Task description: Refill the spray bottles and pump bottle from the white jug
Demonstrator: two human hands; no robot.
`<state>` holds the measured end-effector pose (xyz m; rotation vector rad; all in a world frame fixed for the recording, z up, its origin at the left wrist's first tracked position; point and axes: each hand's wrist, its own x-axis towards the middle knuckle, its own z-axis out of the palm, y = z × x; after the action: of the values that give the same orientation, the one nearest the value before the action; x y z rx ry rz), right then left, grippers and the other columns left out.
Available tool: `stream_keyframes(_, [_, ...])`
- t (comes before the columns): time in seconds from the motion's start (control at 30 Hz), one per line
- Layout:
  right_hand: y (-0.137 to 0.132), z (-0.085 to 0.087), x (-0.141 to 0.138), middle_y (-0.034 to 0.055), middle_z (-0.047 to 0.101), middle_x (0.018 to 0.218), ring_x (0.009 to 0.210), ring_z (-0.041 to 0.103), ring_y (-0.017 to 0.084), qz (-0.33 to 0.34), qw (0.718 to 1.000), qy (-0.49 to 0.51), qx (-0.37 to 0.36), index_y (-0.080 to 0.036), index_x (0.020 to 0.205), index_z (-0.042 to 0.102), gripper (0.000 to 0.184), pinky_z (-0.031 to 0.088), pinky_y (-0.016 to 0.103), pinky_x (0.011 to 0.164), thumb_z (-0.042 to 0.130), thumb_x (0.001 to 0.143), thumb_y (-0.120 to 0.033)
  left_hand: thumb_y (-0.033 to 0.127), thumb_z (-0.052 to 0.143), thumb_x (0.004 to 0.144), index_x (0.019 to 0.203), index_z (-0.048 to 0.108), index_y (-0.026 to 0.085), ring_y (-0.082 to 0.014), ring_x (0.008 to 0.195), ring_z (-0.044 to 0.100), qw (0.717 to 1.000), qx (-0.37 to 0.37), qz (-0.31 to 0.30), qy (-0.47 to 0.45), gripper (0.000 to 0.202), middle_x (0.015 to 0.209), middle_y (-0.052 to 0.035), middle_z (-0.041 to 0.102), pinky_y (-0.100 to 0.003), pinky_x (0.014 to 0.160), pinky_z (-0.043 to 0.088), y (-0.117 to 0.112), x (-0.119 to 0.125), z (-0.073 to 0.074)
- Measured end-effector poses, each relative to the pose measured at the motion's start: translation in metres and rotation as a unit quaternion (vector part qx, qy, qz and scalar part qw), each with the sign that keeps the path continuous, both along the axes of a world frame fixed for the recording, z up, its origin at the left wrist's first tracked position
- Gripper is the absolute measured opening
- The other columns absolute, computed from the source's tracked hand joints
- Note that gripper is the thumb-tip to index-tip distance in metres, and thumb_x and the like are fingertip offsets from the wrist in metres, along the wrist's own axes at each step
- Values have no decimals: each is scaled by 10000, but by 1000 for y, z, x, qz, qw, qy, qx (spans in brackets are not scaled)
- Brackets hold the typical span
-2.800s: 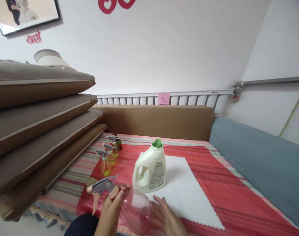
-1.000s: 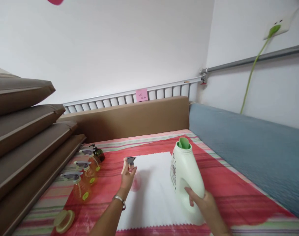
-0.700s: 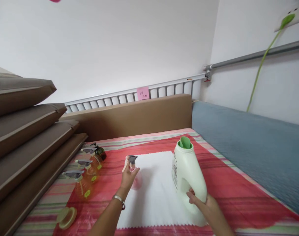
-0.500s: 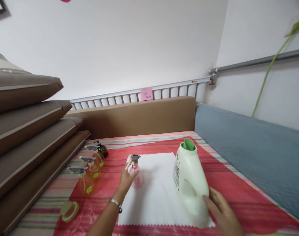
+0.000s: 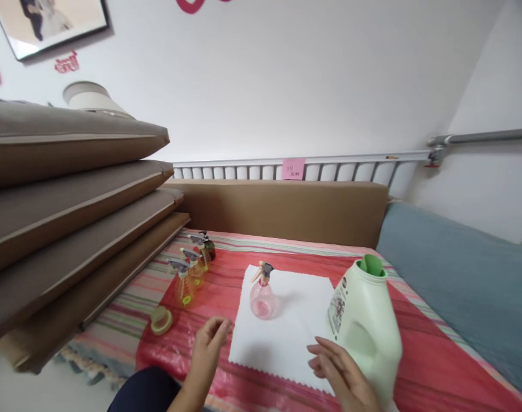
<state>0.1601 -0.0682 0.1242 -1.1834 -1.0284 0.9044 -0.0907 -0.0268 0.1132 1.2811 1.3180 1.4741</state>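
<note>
A pink clear spray bottle (image 5: 263, 302) with a black and peach trigger head stands upright on a white cloth with a zigzag edge (image 5: 287, 355). My left hand (image 5: 209, 346) hovers left of the cloth, loosely curled, apart from the bottle and with nothing visible in it. At the right stands a pale green detergent jug (image 5: 379, 326) with a green spout piece in its mouth. In front of the jug, my right hand (image 5: 342, 372) is held over the cloth's right side, fingers stretched out; whether it touches the jug I cannot tell.
Several yellowish spray bottles (image 5: 184, 289) and a dark bottle (image 5: 209, 249) line the left side. A pale green round cap (image 5: 161, 320) lies near them on the red sheet (image 5: 226, 269). Stacked brown cushions (image 5: 84, 177) rise at the left; a brown cushion (image 5: 282, 212) closes the back.
My left hand has let go of the spray bottle and drawn back toward me. My right hand has come off the jug's right side to its front left. The view has turned left.
</note>
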Motion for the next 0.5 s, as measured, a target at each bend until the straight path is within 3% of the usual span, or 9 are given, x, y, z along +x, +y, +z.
stream_keyframes(0.1, [2,6,-25,59,676,848,668,622,185,34,999,13,18,-212,1046,583,405,517,313,634,583,756,-496,482,585,745,727,601,141,-79,453,381,1000,7,-3,-30,342,529,44,468,-197,453,315,-9,2,25])
stream_keyframes(0.27, [-5,35,-35,62,650,888,698,605,178,90,995,-13,49,-228,1314,360,603,495,336,674,548,794,-467,423,634,732,1024,602,137,-74,481,335,997,73,-12,-11,411,530,84,353,-193,488,294,-21,9,52])
stream_keyframes(0.37, [-11,48,-43,18,628,811,569,541,136,62,996,-9,64,-251,1394,223,698,465,299,590,536,799,-442,389,618,759,1261,480,153,-83,489,328,995,92,-23,18,572,521,93,331,-201,518,301,-19,9,51])
stream_keyframes(0.5, [-6,47,-55,-66,528,624,447,409,103,27,997,-49,60,-264,1423,129,797,338,223,434,562,767,-397,397,595,773,1401,276,175,-97,487,332,996,83,-21,35,738,517,98,330,-212,526,313,-13,1,27])
